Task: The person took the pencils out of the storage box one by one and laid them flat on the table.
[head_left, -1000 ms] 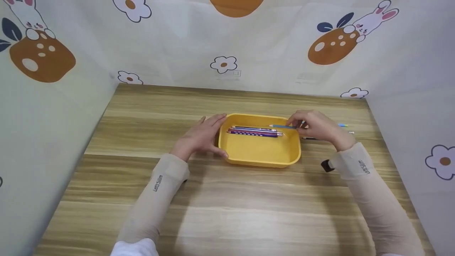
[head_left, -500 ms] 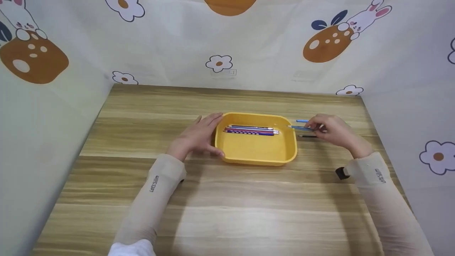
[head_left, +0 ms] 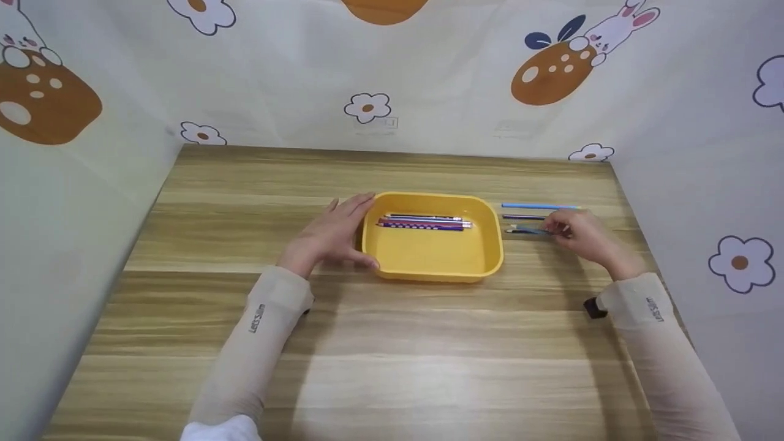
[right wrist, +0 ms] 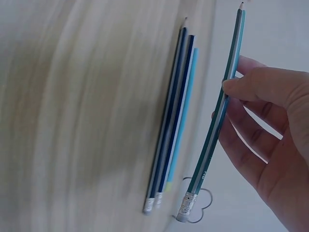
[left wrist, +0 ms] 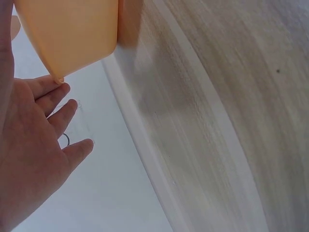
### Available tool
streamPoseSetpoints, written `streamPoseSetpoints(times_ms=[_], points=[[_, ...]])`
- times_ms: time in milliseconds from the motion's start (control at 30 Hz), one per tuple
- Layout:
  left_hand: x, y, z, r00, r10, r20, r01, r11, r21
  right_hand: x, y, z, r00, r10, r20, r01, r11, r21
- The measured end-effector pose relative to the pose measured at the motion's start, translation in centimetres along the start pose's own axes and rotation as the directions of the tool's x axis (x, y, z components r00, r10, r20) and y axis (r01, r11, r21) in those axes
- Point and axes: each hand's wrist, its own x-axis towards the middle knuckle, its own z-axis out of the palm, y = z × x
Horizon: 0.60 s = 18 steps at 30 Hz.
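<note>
My left hand (head_left: 327, 236) lies against the left end of a yellow plastic tray (head_left: 432, 260), thumb apart from the other fingers. In the left wrist view the extended fingers (left wrist: 48, 101) touch the tray's edge. Several pencils (head_left: 422, 225) with striped or patterned barrels lie side by side inside the tray. To the right of it, my right hand (head_left: 582, 239) pinches a green pencil (right wrist: 212, 125) between thumb and fingers. The pencil's sharpened tip points towards the tray, and its eraser end shows in the right wrist view.
Two dark blue pencils (right wrist: 166, 118) and a light blue stick (head_left: 533, 206) with a yellow-green end lie on the wooden table (head_left: 380, 361), right of the tray. Patterned cloth walls (head_left: 275, 92) stand at the back and both sides.
My right hand has drawn the green pencil from over the tray's right end out to the table on the right. My left hand stays at the tray. The head view has turned slightly right.
</note>
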Motion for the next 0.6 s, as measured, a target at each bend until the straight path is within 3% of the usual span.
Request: streamPoseSetpoints(times_ms=[233,600], points=[[0.1,0.0,0.0,1.0,-0.007,-0.004,0.007,1.0,0.009,-0.4,1.4,1.1,1.0,-0.02,-0.017,0.02,0.999,-0.038],[0.3,-0.2,0.1,1.0,0.011,-0.007,-0.011,1.0,0.027,-0.2,1.9,2.0,0.996,0.025,0.08,-0.022,0.999,-0.03]])
